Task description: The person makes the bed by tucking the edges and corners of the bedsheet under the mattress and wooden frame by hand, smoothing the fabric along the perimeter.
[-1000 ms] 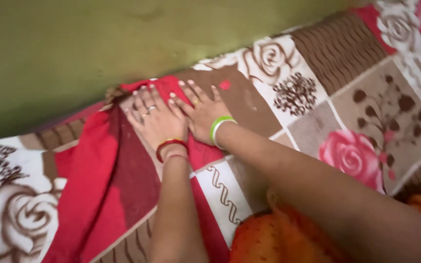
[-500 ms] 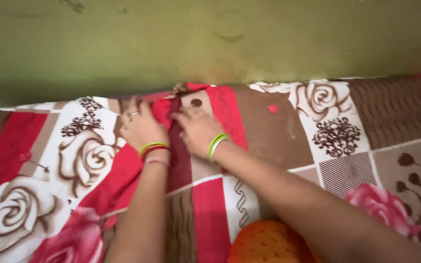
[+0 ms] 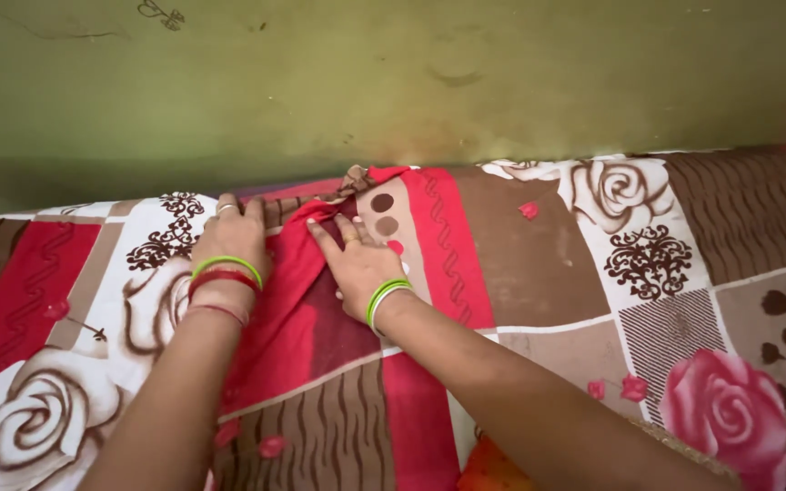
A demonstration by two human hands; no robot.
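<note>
Bedsheet [image 3: 520, 273], patchwork of roses and red-brown panels, spread over bed against green wall [image 3: 393, 82]. Right hand [image 3: 357, 259] flat, fingers spread on red fold; left hand [image 3: 229, 238] curled at far edge, fingertips hidden. Judged mid-tuck; next, pressing edge down into wall gap. Gap itself unseen.

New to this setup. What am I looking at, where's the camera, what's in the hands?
There is no machine here: these are a person's two bare hands, filmed by one camera worn on the head and looking down. The left hand and the right hand, both with bangles at the wrist, lie flat on a patchwork bedsheet printed with roses in red, brown and white. Between them the sheet bunches into a red fold. Neither hand holds a separate thing; they press on the cloth near a green wall.
</note>
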